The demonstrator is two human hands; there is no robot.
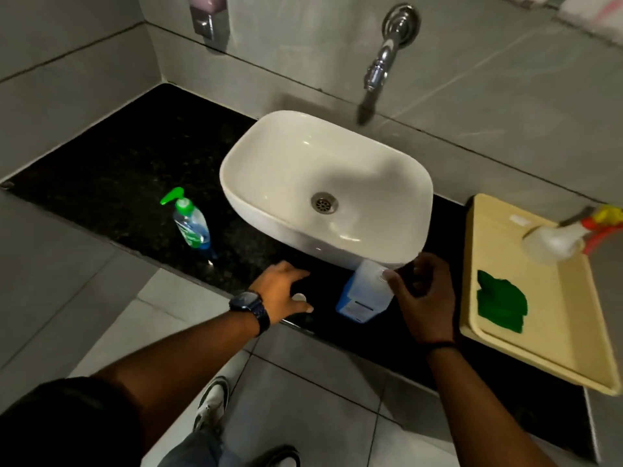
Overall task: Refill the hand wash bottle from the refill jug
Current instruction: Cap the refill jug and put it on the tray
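The black stone counter (128, 170) runs back into a tiled corner, and its front edge passes directly under both wrists. Beyond the left hand (281, 291), up and to its left, the counter is bare dark stone except for the hand wash bottle (190, 224), which stands well apart from that hand, upright, green pump head on top, with blue liquid low inside it. Its label is too blurred to read. Ahead of both hands the white basin (323, 187) fills the middle of the counter, leaving only a narrow strip of stone between its front wall and the counter edge; both hands work in that strip.

The left hand lies palm down with fingers loosely spread, and a small white cap (299, 297) sits at its thumb side; whether the fingers pinch it or it merely rests beside them cannot be told. A dark watch (247, 303) is on that wrist.

The right hand (423, 293) is curled at the top of the refill jug (365, 291), fingers and thumb closed around its neck area. The jug stands just left of this hand, pale with a blue and white label whose writing is unreadable.

Just right of the right hand, a yellow tray (546, 335) overhangs the counter edge, carrying a green cloth (500, 306) and a spray bottle (559, 242)
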